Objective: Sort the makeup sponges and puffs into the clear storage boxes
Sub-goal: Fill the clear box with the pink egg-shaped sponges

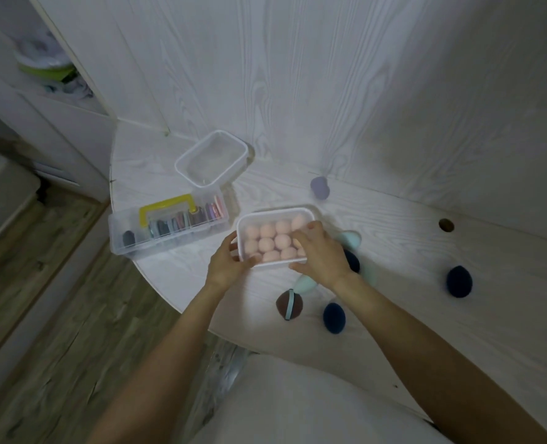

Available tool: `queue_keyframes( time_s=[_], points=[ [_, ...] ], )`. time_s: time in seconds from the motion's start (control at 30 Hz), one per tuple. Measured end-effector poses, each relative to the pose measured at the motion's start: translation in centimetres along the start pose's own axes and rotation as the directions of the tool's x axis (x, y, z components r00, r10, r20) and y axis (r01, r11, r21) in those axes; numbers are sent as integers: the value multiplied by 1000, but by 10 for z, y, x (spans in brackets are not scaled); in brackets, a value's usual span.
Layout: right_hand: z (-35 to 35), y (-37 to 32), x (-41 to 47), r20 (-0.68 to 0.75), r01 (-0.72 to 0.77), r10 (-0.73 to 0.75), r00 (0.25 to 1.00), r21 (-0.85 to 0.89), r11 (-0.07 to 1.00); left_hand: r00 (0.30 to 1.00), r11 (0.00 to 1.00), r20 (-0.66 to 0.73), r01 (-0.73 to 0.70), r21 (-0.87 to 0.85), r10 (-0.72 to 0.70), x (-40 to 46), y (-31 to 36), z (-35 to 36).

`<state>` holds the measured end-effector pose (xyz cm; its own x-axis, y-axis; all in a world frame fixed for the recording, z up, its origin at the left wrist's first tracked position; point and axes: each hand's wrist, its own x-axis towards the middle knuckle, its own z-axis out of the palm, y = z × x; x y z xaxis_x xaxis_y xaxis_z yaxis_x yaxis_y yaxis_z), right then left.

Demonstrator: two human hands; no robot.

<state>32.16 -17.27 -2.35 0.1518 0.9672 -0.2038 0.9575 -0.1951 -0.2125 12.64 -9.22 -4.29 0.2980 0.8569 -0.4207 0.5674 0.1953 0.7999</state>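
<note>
My left hand point(225, 267) holds the near left corner of the box point(307, 214) of pink sponges point(267, 243). My right hand point(322, 254) grips its near right side.

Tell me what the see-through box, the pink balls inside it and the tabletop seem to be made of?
The clear box looks like glossy, slightly frosted plastic: the contents show through its walls. The pink sponges look like soft matte foam, rounded and without shine, though softness is a guess. The table shows a pale wood-grain pattern with a smooth sheen; whether painted wood or printed laminate cannot be told.
</note>
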Motion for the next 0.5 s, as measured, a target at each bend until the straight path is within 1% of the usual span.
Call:
queue_keyframes(
  time_s=[0.07, 0.13, 0.2, 0.23, 0.27, 0.3, 0.37, 0.4, 0.47, 0.5],
  points=[
    [1, 0, 6, -3, 17, -17, 1000, -23, 1000, 999, 999, -31, -13, 47, 15, 0, 2, 4],
    [1, 4, 16, -20, 53, -54, 998, -64, 997, 998, 986, -34, -56, 157, 62, -1, 6, 10],
    [-2, 11, 29, -42, 88, -95, 995, -144, 986, 994, 928, -9, -100, 359, 110, 0, 13, 12],
    [-4, 15, 39, -61, 98, -109, 992, -162, 982, 992, 885, -18, -106, 454, 128, 2, 19, 9],
    [-6, 19, 48, -80, 99, -114, 990, -162, 982, 986, 855, -44, -119, 505, 164, 4, 24, 3],
    [-9, 23, 57, -98, 96, -112, 989, -156, 983, 971, 848, -81, -152, 508, 223, 8, 31, -4],
    [-18, 30, 77, -103, 82, -97, 990, -137, 987, 921, 868, -167, -255, 425, 352, 22, 47, -25],
    [-21, 32, 85, -80, 80, -91, 993, -131, 988, 890, 872, -213, -303, 385, 404, 30, 54, -35],
    [-25, 36, 98, -29, 81, -86, 996, -121, 989, 845, 847, -254, -351, 401, 470, 54, 63, -52],
    [-27, 35, 102, -21, 66, -70, 997, -125, 990, 840, 830, -251, -342, 441, 480, 67, 64, -58]
  ],
)
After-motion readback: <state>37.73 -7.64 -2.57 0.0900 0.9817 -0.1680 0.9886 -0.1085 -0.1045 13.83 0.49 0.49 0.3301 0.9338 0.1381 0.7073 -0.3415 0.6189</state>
